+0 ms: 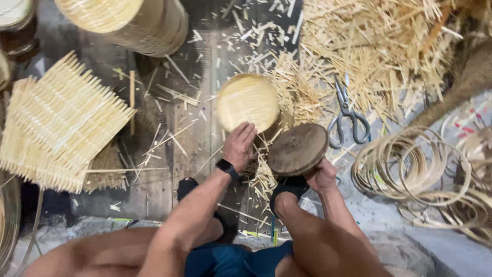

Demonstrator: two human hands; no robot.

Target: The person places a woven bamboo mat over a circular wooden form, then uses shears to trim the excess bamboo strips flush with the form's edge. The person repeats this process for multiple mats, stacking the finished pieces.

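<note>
Your left hand (239,145) rests with its fingers together and curled over the near rim of a small round woven basket (248,101), which sits bottom-up on the dark floor planks (195,149) just ahead of your knees. Your right hand (321,176) is wrapped around something beneath a round dark wooden disc (298,149); the disc covers the fingers, so you cannot tell exactly how they close or what they hold. The disc sits just right of the basket, close but apart. Scissors (348,116) lie just beyond the disc, on the edge of a big heap of bamboo offcuts (379,46) that crowds the right and far side. Coiled thin bamboo hoops (410,169) fill the floor to your right. On your left lies a flat woven mat with loose strip ends (61,123), and a large woven cylinder (138,20) stands at the top, cut off by the frame. The clearest room is the strip of planks between mat and basket, though it is littered with splinters. Your feet sit below the hands, partly hidden by your arms.
</note>
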